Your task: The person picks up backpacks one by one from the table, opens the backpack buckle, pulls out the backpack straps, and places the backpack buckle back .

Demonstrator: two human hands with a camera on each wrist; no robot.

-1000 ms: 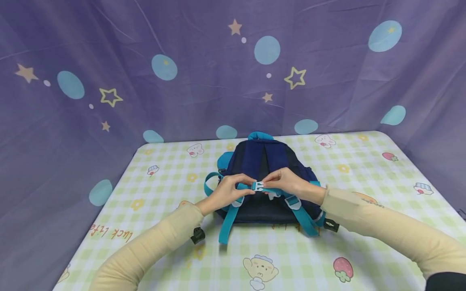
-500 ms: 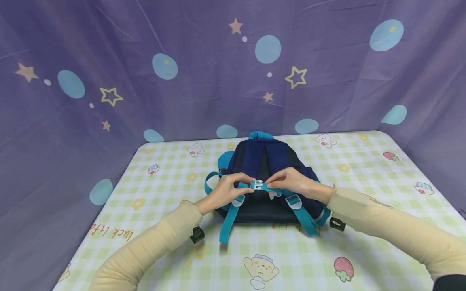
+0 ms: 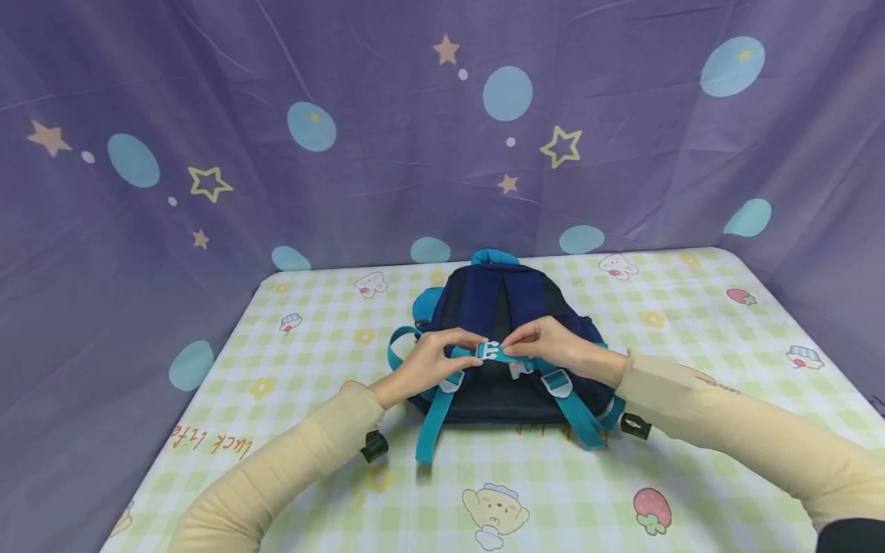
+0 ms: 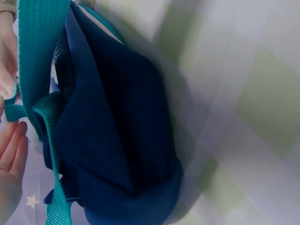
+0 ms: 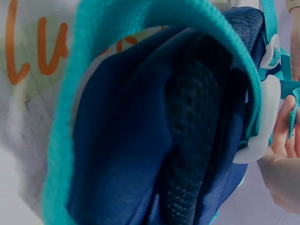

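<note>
With the left hand, pinched one end of a white-and-teal buckle between thumb and fingers. With the right hand, pinched a teal strap just beyond the buckle's other end. Held the buckle between both hands, over a navy backpack. Had loose strap ends below each hand, a checked tablecloth farther out around the backpack, and a starry purple curtain well beyond the hands.

It's a curtained tabletop booth: starry purple drapes hang behind and beside a checked tablecloth.
</note>
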